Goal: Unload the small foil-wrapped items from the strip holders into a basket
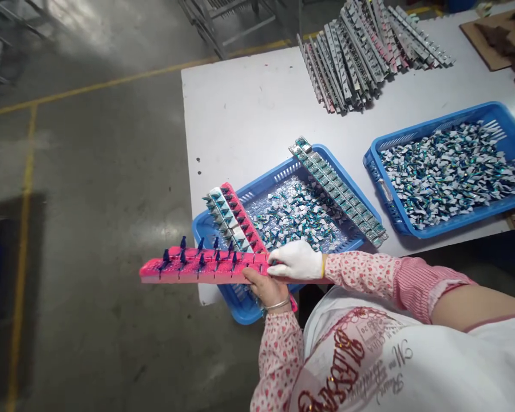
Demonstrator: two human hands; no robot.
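Note:
A long bright-pink strip [223,278] lies level across the front of the near basket, with two rows of small dark-blue pieces standing up from its left part. My bare left hand [269,288], a bracelet at its wrist, grips this strip from below, thumb over its front edge. White-gloved, my right hand [298,260] rests on the strip just right of that thumb. Its fingers are bent together at the slots, and what they pinch is hidden. Beneath is a blue basket [240,309] with loose small blue-and-white pieces [302,212].
Across the basket's rim lie a pink-and-white strip [236,220] with pieces in it and a grey strip [339,191]. A second blue basket [450,226] of similar pieces stands right. Many grey strips [356,57] are heaped at the back of the white table [244,109].

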